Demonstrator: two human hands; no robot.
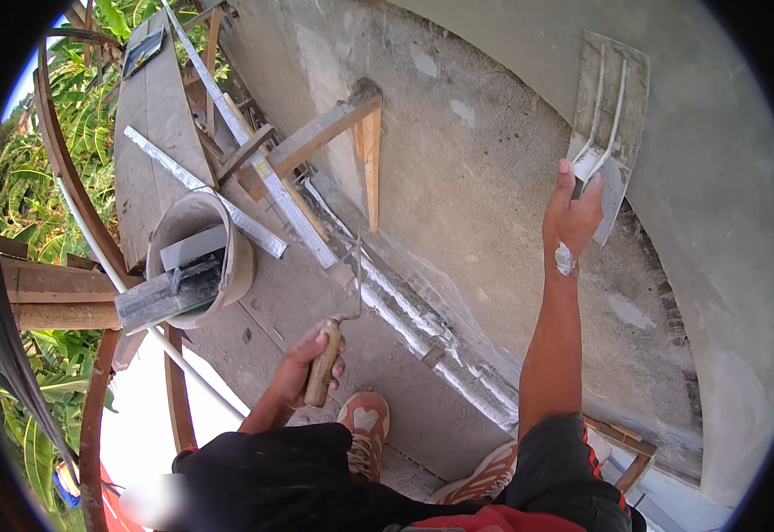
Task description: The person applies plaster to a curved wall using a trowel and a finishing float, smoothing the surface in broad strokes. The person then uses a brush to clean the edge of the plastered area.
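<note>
My right hand grips a wide plastering trowel by its handle. The flat blade lies against or very close to the wall, where smooth grey plaster borders a rougher, browner area along a curved edge. White smears mark the wrist. Lower and to the left, my left hand is closed around the wooden handle of a small trowel. Its thin metal neck points away from me, and its blade shows only edge-on. This small trowel is held above the plank walkway, apart from the wall.
A bucket holding flat tools stands left on the plank walkway. Long metal straightedges lie beyond it beside a wooden bracket at the wall. White-spattered ledges follow the wall's foot. Wooden rails and plants border the drop at left.
</note>
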